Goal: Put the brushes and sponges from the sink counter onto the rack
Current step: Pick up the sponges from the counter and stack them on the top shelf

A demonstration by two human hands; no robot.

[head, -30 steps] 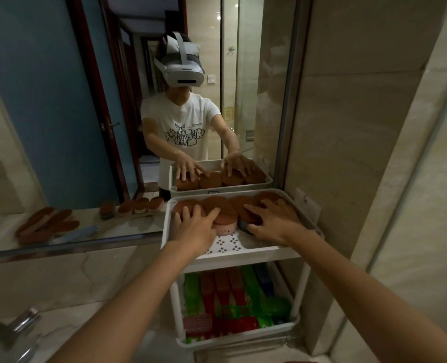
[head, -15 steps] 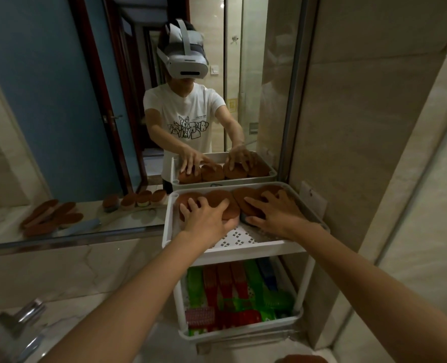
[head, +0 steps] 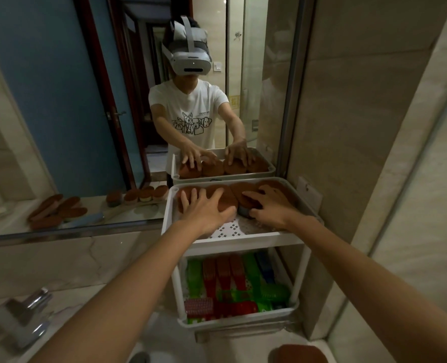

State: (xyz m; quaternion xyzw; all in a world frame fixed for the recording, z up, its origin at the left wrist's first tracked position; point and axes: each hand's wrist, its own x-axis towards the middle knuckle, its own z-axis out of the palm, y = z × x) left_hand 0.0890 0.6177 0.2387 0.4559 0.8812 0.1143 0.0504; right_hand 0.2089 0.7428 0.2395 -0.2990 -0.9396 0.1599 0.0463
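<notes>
A white two-tier rack (head: 232, 241) stands against the mirror on the counter. Its top tray holds a row of brown-backed brushes (head: 226, 199) along the far side. My left hand (head: 204, 209) lies flat, fingers spread, on the left brushes. My right hand (head: 270, 205) rests on the right brushes with its fingers curled over one. The lower tray holds green, red and blue brushes (head: 232, 286). One brown brush (head: 299, 353) lies on the counter at the bottom edge.
The mirror (head: 86, 113) reflects me, the rack, and more brown brushes lying on the counter. A chrome tap (head: 24, 318) sits at the lower left. A tiled wall (head: 361, 127) closes in the right side.
The view has drifted down slightly. Both hands stay on the top-tray brushes, shifting them a little toward the back.
</notes>
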